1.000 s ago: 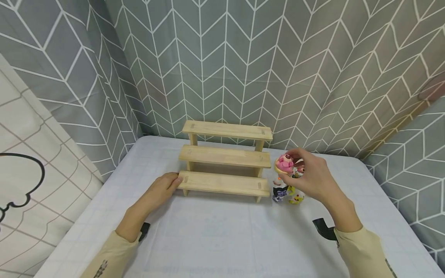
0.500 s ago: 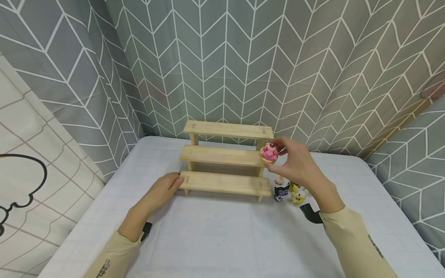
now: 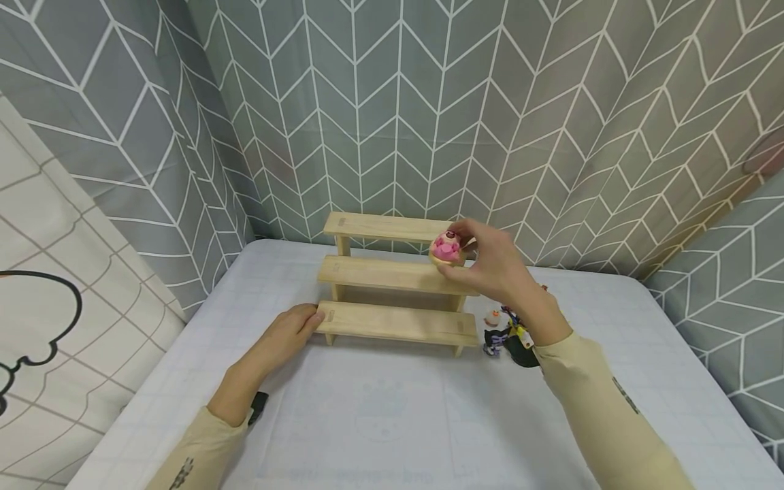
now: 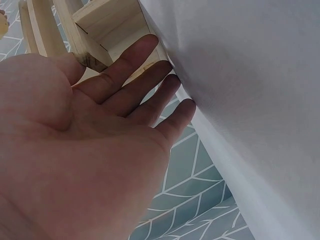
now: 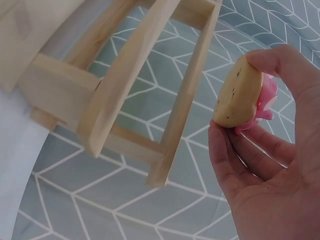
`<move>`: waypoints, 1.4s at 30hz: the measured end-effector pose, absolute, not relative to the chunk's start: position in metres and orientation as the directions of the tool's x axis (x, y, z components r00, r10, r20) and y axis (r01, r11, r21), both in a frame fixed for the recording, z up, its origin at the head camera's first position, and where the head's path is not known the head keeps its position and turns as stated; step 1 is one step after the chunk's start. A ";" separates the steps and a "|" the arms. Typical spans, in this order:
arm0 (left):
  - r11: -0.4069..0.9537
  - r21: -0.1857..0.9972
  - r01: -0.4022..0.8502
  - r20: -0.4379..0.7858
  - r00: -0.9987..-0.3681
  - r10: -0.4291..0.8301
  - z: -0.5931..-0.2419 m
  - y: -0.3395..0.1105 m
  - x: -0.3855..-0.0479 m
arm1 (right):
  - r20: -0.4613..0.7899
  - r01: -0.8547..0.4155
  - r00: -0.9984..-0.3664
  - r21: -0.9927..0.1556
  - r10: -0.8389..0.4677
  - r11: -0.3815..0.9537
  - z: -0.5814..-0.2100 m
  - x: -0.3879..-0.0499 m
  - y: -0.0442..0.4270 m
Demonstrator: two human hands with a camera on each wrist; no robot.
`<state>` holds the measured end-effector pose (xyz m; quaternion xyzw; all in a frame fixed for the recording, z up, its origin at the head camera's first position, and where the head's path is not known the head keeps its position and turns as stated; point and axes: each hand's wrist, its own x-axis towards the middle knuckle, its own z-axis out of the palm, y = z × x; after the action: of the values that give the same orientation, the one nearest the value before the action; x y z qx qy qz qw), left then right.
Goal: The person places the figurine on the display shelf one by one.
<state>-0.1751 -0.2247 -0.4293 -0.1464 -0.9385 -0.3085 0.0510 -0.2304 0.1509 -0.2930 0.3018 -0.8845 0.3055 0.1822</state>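
Observation:
A three-step wooden display stand (image 3: 396,320) stands on the table. My left hand (image 3: 290,335) is at its left end, thumb touching the lowest board; in the left wrist view the fingers (image 4: 137,102) are extended beside it. Between thumb and fingers, my right hand (image 3: 497,264) pinches a small pink figurine (image 3: 446,249) with a round cream base. In the head view it overlaps the right part of the middle and top boards. The right wrist view shows the figurine's flat speckled base (image 5: 239,95), apart from the stand (image 5: 125,85).
Several small figurines, among them a black-and-purple one (image 3: 494,341) and a whitish one (image 3: 493,318), stand on the table right of the stand, partly hidden by the right forearm. A patterned grey curtain (image 3: 404,122) hangs behind the white-covered table (image 3: 380,415).
My right hand has carried the pink figurine left and upward, from above the other figurines to over the stand's right part. The left hand stays at the lowest board's end.

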 end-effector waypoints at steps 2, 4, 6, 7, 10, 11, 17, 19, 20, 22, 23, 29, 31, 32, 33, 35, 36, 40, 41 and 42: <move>0.765 0.566 0.307 0.186 -0.952 0.245 -0.429 -0.225 -0.175 | 0.519 -0.660 -0.739 -0.426 -0.429 0.619 -0.292 -0.234 0.146; 0.765 0.566 0.309 0.188 -0.951 0.245 -0.429 -0.225 -0.175 | 0.531 -0.669 -0.728 -0.415 -0.433 0.616 -0.291 -0.237 0.141; 0.765 0.564 0.311 0.190 -0.950 0.247 -0.430 -0.225 -0.175 | 0.538 -0.678 -0.721 -0.413 -0.438 0.608 -0.290 -0.240 0.136; 0.765 0.564 0.311 0.189 -0.950 0.247 -0.429 -0.225 -0.175 | 0.538 -0.681 -0.718 -0.416 -0.441 0.603 -0.289 -0.241 0.133; 0.767 0.564 0.305 0.185 -0.952 0.243 -0.429 -0.225 -0.175 | 0.533 -0.687 -0.717 -0.426 -0.450 0.589 -0.287 -0.245 0.126; 0.767 0.564 0.304 0.183 -0.953 0.243 -0.429 -0.225 -0.175 | 0.531 -0.689 -0.715 -0.427 -0.455 0.585 -0.287 -0.246 0.124; 0.765 0.570 0.301 0.182 -0.954 0.240 -0.427 -0.224 -0.175 | 0.510 -0.686 -0.721 -0.434 -0.469 0.584 -0.285 -0.253 0.109; 0.767 0.567 0.300 0.181 -0.954 0.239 -0.427 -0.224 -0.175 | 0.503 -0.685 -0.724 -0.440 -0.472 0.581 -0.284 -0.255 0.104; 0.769 0.566 0.299 0.181 -0.954 0.238 -0.427 -0.225 -0.176 | 0.500 -0.684 -0.725 -0.442 -0.473 0.580 -0.284 -0.256 0.102; 0.773 0.561 0.297 0.182 -0.955 0.235 -0.426 -0.225 -0.175 | 0.493 -0.680 -0.730 -0.451 -0.474 0.578 -0.285 -0.259 0.098; 0.773 0.560 0.298 0.182 -0.955 0.236 -0.427 -0.225 -0.176 | 0.489 -0.678 -0.732 -0.454 -0.474 0.579 -0.285 -0.260 0.095; 0.771 0.563 0.298 0.178 -0.955 0.239 -0.429 -0.225 -0.176 | 0.460 -0.667 -0.743 -0.459 -0.486 0.587 -0.283 -0.265 0.082; 0.771 0.562 0.298 0.177 -0.955 0.240 -0.429 -0.225 -0.176 | 0.451 -0.660 -0.750 -0.459 -0.484 0.594 -0.284 -0.268 0.078; 0.771 0.561 0.301 0.179 -0.954 0.242 -0.429 -0.225 -0.176 | 0.447 -0.655 -0.754 -0.460 -0.481 0.599 -0.284 -0.269 0.076; 0.769 0.563 0.304 0.179 -0.953 0.245 -0.429 -0.225 -0.175 | 0.443 -0.649 -0.759 -0.462 -0.477 0.604 -0.285 -0.271 0.074; 0.765 0.568 0.305 0.180 -0.952 0.247 -0.427 -0.224 -0.174 | 0.435 -0.642 -0.765 -0.470 -0.474 0.606 -0.285 -0.274 0.069; 0.763 0.571 0.304 0.178 -0.953 0.246 -0.427 -0.224 -0.174 | 0.432 -0.642 -0.766 -0.472 -0.477 0.604 -0.286 -0.275 0.067; 0.757 0.577 0.305 0.176 -0.952 0.250 -0.424 -0.224 -0.172 | 0.419 -0.659 -0.752 -0.469 -0.508 0.588 -0.284 -0.278 0.058; 0.757 0.576 0.307 0.177 -0.952 0.251 -0.424 -0.224 -0.172 | 0.417 -0.660 -0.751 -0.466 -0.512 0.589 -0.283 -0.278 0.056; 0.758 0.574 0.310 0.181 -0.951 0.252 -0.424 -0.225 -0.172 | 0.415 -0.661 -0.750 -0.459 -0.515 0.593 -0.283 -0.278 0.054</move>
<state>-0.1717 -0.2245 -0.4240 -0.1499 -0.9363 -0.3141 0.0461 -0.2784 0.0541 -0.2827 0.3323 -0.8844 0.3049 0.1201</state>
